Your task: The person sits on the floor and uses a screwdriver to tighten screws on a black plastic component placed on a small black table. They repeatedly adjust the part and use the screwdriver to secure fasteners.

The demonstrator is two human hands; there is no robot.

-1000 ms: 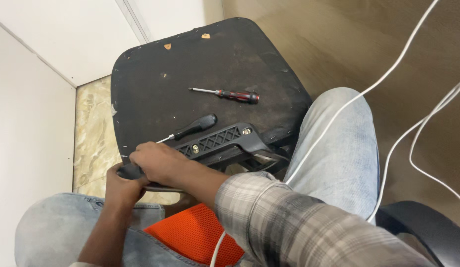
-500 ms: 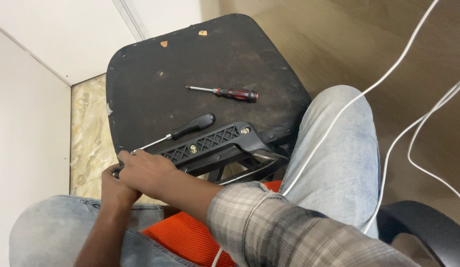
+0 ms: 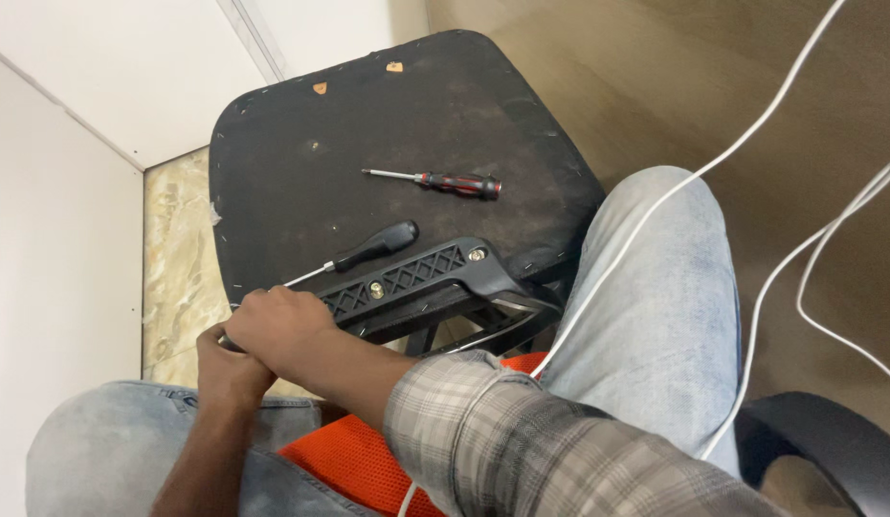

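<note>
An upturned black chair seat (image 3: 301,172) lies in front of me. A black plastic armrest bracket (image 3: 416,278) with two screws rests on its near edge. My right hand (image 3: 278,330) covers the bracket's left end, fingers curled over it. My left hand (image 3: 225,369) grips the same end from below, pressed against the right hand. A black-handled screwdriver (image 3: 368,247) lies just beyond my hands, its tip beside my right knuckles. A red-and-black screwdriver (image 3: 445,182) lies farther out on the seat, untouched.
My knees in light jeans (image 3: 656,287) flank an orange mesh seat (image 3: 368,460). White cables (image 3: 751,144) cross the brown floor on the right. A black chair part (image 3: 828,450) sits at the lower right. White walls and a marble floor strip (image 3: 177,249) stand left.
Both hands slid slightly left and down along the bracket's end, then settled; the black screwdriver's shaft is more exposed. The screwdrivers have not moved.
</note>
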